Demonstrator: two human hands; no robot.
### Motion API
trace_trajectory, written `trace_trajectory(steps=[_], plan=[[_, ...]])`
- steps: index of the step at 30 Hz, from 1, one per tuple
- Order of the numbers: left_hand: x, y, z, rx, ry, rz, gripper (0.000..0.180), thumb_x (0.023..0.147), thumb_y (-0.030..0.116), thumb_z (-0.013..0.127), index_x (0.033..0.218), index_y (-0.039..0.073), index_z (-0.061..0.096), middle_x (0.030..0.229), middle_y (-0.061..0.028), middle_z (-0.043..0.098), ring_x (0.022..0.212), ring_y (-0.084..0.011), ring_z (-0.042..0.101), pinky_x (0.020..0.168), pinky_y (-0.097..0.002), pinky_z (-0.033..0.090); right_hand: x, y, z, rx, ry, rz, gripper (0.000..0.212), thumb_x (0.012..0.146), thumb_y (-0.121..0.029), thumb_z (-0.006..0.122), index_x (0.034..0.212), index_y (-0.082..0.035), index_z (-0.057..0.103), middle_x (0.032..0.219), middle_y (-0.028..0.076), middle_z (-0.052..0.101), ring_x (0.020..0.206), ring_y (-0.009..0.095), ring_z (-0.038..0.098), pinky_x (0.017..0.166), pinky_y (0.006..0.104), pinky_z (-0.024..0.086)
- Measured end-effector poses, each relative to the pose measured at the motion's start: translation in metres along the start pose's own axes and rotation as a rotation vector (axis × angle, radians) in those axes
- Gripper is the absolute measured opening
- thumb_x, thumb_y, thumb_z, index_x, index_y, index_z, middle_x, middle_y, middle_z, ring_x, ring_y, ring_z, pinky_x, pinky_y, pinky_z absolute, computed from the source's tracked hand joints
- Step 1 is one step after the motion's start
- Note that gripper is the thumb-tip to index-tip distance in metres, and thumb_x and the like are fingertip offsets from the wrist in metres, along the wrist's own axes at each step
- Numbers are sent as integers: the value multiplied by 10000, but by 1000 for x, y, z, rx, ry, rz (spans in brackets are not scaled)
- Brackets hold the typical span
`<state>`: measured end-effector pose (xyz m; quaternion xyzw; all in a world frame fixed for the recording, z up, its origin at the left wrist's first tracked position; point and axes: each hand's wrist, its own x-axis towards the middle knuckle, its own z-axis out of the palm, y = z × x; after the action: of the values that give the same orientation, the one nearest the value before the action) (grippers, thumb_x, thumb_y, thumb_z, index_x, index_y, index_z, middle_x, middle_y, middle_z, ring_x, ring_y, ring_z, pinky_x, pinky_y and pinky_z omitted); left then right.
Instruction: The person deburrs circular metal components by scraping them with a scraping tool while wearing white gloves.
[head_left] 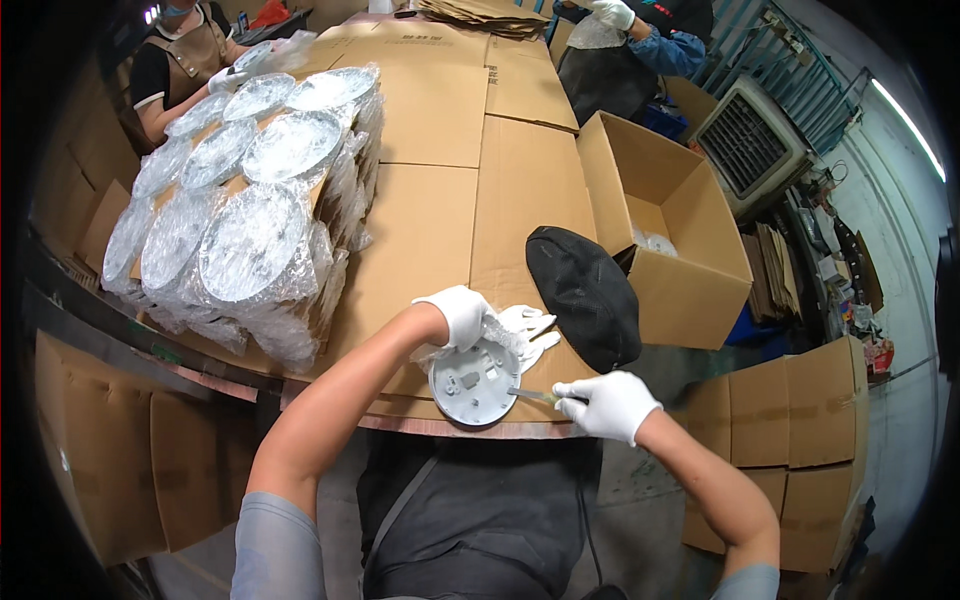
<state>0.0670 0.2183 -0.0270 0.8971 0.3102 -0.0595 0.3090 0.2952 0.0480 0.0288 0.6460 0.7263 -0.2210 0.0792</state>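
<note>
A round grey metal-looking cover (470, 400) lies at the table's near edge, its recessed side with small bosses facing up. Clear bubble wrap (497, 333) is bunched at its far rim. My left hand (458, 314), in a white glove, is closed at that rim over the wrap; its fingertips are partly hidden. My right hand (610, 403), also gloved, grips a thin hand tool with a flat metal blade (526, 394). The blade's tip meets the cover's right rim. Just beyond the cover lies a loose white glove (540, 345), with a black cloth cap (583, 295) beside it.
Stacked bubble-wrapped round covers (255, 240) stand at the left on a cardboard-lined table (425, 210). An open carton (690, 295) with a wrapped piece inside is at the right. Two people work across the table. A cooler unit (755, 135) and more cartons (790, 420) stand further right.
</note>
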Motion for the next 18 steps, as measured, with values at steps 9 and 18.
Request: trace_trajectory(steps=[9, 18], plan=[[-1, -3, -2, -38, -5, -47, 400, 652, 91, 676, 1032, 174, 769, 863, -169, 719, 733, -333, 671, 696, -380, 537, -10, 10, 53, 341, 218, 7, 291, 897, -331, 683, 1129, -166, 738, 991, 74, 741, 859, 227, 723, 788, 294, 566], [-23, 9, -27, -175, 142, -145, 783, 667, 35, 687, 1422, 164, 526, 1249, -134, 667, 1074, -257, 651, 898, -326, 521, -5, 43, 80, 784, 682, 23, 370, 906, -309, 705, 1195, -77, 695, 973, 149, 741, 833, 199, 740, 742, 297, 562]])
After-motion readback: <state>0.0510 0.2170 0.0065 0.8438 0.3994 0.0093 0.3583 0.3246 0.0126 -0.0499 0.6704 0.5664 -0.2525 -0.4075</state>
